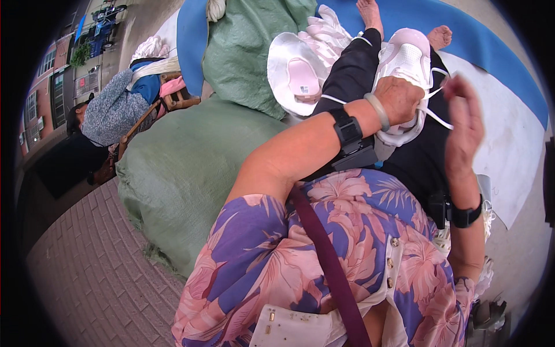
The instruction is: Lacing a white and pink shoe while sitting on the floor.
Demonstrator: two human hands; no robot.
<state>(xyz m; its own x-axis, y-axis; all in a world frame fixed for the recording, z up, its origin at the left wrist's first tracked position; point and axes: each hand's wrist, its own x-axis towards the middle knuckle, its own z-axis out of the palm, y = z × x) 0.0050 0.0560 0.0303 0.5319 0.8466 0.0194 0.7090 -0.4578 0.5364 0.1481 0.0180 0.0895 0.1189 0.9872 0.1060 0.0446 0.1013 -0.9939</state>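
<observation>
My left hand (399,98) is closed over the throat of a white and pale pink sneaker (404,55), which rests on my lap with its toe pointing away from me. A white shoelace (437,115) runs out from the sneaker's right side, and one end hangs loose. My right hand (463,130) is raised just right of the sneaker. Its fingertips, smeared by motion, come together at a strand of the lace. Left of my legs lies a white shoe piece with a pink inner panel (303,78), beside a pile of similar pale shoe pieces (326,34).
Large green woven sacks (185,162) fill the left side. Blue and white sheeting (485,34) lies under my bare feet and off to the right. At the far left another person (115,110) sits bent over by a wooden chair (182,103). Brick paving (98,254) is at lower left.
</observation>
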